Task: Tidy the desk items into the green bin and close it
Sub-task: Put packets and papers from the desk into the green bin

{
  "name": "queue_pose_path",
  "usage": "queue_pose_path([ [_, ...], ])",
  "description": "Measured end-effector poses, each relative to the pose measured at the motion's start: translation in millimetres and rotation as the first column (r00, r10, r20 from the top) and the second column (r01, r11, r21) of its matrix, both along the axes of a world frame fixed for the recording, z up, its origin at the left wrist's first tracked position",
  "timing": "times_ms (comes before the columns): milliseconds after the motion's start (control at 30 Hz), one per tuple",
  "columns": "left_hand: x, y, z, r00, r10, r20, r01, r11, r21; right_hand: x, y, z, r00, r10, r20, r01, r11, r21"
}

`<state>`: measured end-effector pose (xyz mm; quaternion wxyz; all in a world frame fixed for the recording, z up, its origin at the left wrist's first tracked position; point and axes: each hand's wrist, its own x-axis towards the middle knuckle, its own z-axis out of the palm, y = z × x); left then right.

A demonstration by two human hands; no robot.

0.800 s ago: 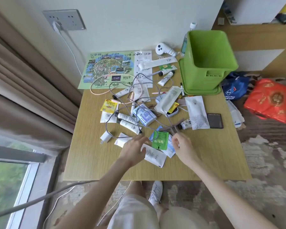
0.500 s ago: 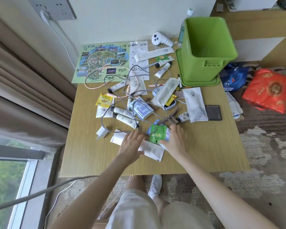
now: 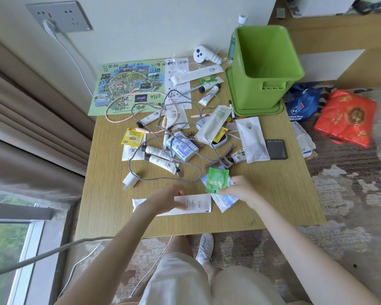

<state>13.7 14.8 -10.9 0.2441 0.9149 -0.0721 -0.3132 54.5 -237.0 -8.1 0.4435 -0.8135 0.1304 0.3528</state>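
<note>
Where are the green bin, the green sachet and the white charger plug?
green bin [image 3: 254,90]: head view, front outer wall.
green sachet [image 3: 216,180]: head view, middle of its face, pinched at its lower edge by the right hand [image 3: 240,190].
white charger plug [image 3: 130,179]: head view, plug body.

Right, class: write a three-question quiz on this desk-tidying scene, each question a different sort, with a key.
1. True or false: the green bin already holds desk items.
2. Which hand pinches the green sachet? A) left hand B) right hand
3. Fill in: the white charger plug lies on the ____.

Key: 1 false, it looks empty; 2 B; 3 desk.
</note>
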Motion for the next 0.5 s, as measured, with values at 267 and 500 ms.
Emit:
queue_pose_path([
  [267, 39, -6, 44, 0.989, 0.053, -0.139, -0.090, 0.956, -0.279, 6, -40, 33, 0.968, 0.216, -0.130, -0.217, 0.976, 0.004],
  [500, 82, -57, 74, 0.927, 0.352, -0.131, -0.366, 0.767, -0.527, 26, -73, 60, 0.993, -0.094, 0.069, 0.084, 0.987, 0.136],
])
